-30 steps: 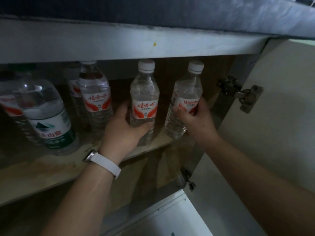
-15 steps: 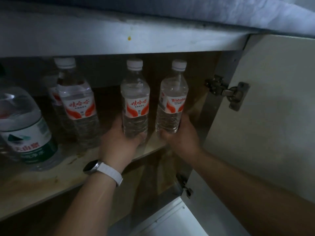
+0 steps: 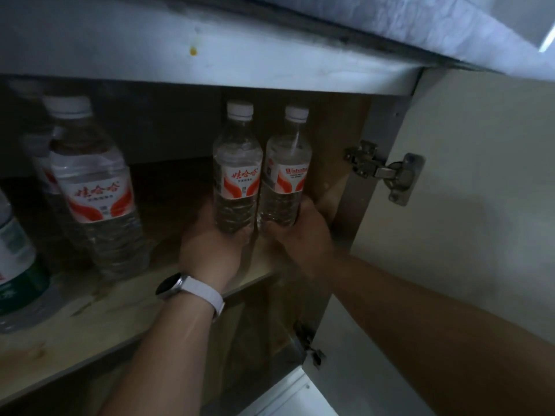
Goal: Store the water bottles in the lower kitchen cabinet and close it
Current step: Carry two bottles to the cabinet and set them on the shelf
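Rightward, bottles near cabinet wall

I see a wooden shelf inside the cabinet, its pale front edge running from near left up toward the right. On it, at the far right, two small bottles stand upright and touching: a white-capped bottle and its right-hand neighbour. Toward the left stands a larger red-labelled bottle, with a green-labelled bottle at the near left edge.
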The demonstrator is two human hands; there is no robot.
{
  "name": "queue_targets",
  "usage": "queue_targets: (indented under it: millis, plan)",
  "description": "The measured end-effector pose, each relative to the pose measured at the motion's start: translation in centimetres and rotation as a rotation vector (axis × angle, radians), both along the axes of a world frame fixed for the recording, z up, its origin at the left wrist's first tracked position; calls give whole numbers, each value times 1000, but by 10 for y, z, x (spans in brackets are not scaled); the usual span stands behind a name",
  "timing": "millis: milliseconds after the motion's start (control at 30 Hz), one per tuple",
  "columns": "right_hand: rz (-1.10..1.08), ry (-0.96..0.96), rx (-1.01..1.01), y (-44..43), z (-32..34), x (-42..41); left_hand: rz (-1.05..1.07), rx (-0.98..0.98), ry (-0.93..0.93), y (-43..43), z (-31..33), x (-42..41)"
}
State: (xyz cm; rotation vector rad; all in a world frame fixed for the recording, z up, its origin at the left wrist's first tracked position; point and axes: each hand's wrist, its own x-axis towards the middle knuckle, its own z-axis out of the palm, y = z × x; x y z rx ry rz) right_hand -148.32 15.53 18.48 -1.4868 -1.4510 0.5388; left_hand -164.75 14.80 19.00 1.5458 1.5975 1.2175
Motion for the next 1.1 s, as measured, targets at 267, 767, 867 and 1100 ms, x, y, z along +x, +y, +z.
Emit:
queue_targets:
  millis: [267,767,867,1100]
  plan:
    - [2,-8,30,14,0,3,58,34,31,11,-7,12]
    - [-20,116,111,-35,15,-17,71,179,25,-39,5,-17]
    - [1,122,77,-54,14,-29,182,233,200,-56,12,-36]
    - [128,-30,-54,-66,22,-72,349,451,540,-110,24,-88]
